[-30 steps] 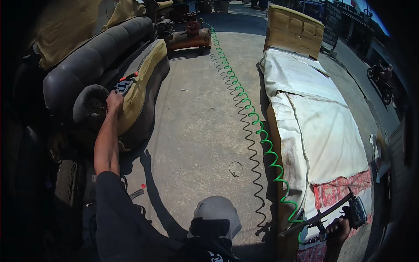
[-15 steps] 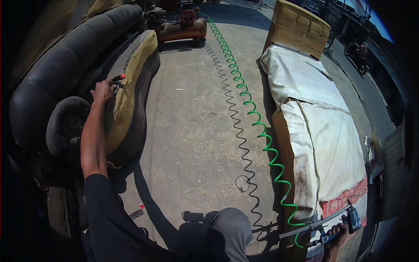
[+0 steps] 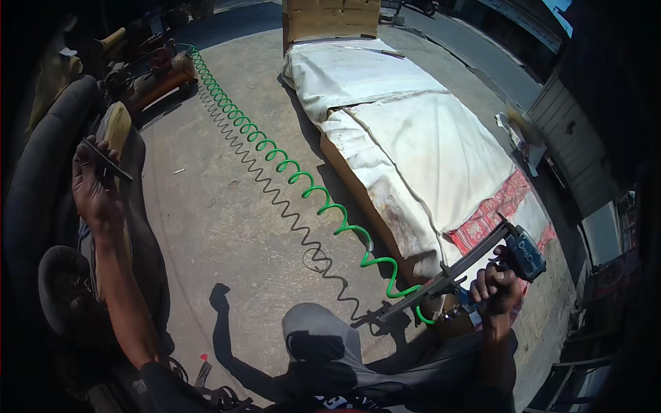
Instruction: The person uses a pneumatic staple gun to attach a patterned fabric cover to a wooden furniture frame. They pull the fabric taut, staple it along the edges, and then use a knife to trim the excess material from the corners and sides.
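White lettering on the dark shirt, nearest the camera, partly cut off. Right hand: fingers clenched round the grip of a pneumatic tool, beside the near end of the white-covered piece; long rail slants down-left, probably held sideways so the rail is reachable. Marking on tool body too small to read. Green coiled hose ends by the tool, presumably its air feed; slack coils likely allow reach. Left hand, raised over the dark sofa: fingers grasping a thin dark strip, pinched near one end, other end sticking out free, likely for easy loading or handling. No print visible on it. Red patterned cloth lies on the white-covered piece. Farther: orange-tank compressor, hose running toward it. Farthest: shopfront sign, lettering blurred.
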### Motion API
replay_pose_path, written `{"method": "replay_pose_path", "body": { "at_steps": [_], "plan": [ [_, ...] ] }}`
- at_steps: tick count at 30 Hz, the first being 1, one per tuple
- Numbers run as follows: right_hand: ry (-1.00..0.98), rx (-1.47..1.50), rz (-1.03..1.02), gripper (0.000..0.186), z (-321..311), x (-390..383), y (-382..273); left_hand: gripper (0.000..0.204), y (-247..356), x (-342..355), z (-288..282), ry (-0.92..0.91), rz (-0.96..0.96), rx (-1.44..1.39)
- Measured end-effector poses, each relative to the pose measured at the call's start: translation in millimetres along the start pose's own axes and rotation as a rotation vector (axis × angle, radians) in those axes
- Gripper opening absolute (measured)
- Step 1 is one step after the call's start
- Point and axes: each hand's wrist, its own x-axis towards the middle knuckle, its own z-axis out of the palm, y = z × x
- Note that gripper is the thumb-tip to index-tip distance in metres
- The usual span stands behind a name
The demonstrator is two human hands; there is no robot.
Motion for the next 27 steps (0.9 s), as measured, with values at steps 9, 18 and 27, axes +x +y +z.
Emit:
{"method": "replay_pose_path", "body": {
  "at_steps": [9, 18, 27],
  "plan": [
    [-0.42, 0.42, 0.1, 0.031, -23.0, -49.0, 35.9, 0.03, -12.2, -271.7, 377.6, -0.602, -0.571, -0.623],
    [-0.392, 0.515, -0.021, 0.03, -53.7, -85.1, 1.1, 0.021, 15.6, -359.4, 416.9, -0.799, -0.49, -0.319],
    [-0.314, 0.611, -0.213, 0.052, -85.7, -92.4, -28.8, 0.021, 56.7, -412.1, 479.1, -1.29, -0.471, 0.086]
  ]
}}
